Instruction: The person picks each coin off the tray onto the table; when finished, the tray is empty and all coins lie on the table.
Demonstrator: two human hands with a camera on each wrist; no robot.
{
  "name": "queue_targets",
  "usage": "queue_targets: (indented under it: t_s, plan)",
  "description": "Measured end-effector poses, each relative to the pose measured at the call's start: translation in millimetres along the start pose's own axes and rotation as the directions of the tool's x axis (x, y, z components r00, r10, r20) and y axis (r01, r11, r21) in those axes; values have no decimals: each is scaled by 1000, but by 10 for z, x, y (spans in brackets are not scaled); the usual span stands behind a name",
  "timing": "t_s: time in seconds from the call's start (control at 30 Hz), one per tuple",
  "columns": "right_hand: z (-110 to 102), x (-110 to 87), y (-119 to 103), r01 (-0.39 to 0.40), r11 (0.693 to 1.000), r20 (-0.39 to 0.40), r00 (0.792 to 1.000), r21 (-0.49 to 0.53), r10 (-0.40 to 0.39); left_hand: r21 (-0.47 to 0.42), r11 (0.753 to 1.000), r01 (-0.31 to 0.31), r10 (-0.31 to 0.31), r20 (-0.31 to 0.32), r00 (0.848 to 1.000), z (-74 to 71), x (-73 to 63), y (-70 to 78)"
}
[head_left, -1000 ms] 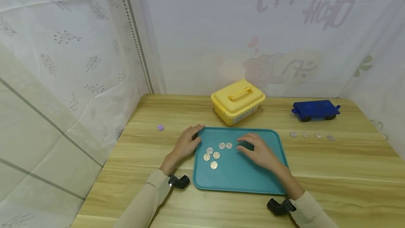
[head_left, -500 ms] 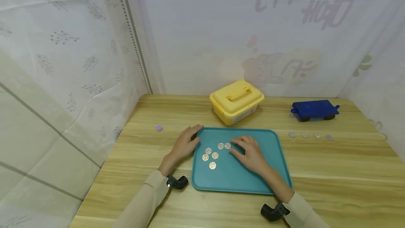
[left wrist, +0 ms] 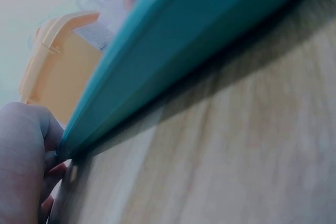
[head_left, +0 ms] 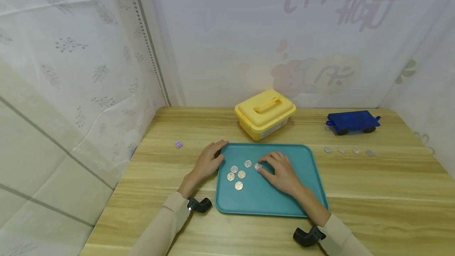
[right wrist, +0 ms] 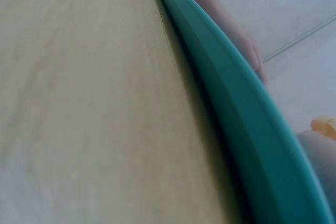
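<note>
My left hand point(head_left: 207, 164) rests against the left rim of a teal tray point(head_left: 273, 204), its fingers at the far left corner and its thumb on the side. The left wrist view shows the same hand point(left wrist: 23, 156) at the tray's corner. Over the tray, my right hand point(head_left: 281, 173) has thumb and forefinger at either side of a silvery coin point(head_left: 258, 166), pinching it on the tray surface. Another coin point(head_left: 247, 163) lies just left of it. Further left, several more coins point(head_left: 238, 185) lie flat in a loose group. The right wrist view hides the right fingertips.
Behind the tray stands a yellow lidded box point(head_left: 264, 113) with a handle. A blue wheeled toy wagon point(head_left: 353, 122) is at the back right, with a row of clear round discs point(head_left: 342, 150) in front. A small purple block point(head_left: 179, 144) lies left on the wooden table point(head_left: 199, 234).
My right hand has moved left across the tray to the rightmost coin of the upper pair. That coin has slid slightly right and nearer, apart from its neighbour. The left hand stays at the rim.
</note>
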State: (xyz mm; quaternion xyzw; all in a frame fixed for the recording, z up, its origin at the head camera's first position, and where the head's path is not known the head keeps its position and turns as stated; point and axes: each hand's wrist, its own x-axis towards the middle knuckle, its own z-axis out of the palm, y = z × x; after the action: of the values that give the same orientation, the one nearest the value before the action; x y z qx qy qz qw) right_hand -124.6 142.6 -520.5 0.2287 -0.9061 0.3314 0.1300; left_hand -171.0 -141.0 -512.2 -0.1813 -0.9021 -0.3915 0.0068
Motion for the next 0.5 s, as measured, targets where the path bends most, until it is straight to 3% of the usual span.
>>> queue_targets:
  t_s: [0.2,0.5]
  plan:
    - [-38,16,-41,-10,1000,49,999,-12,11,0,1000,-12,12,-8,1000,-13,4,-1]
    - [-71,2,-18,-34,996,120,992,81,24,9,1000,-15,15,-2,1000,11,12,-31]
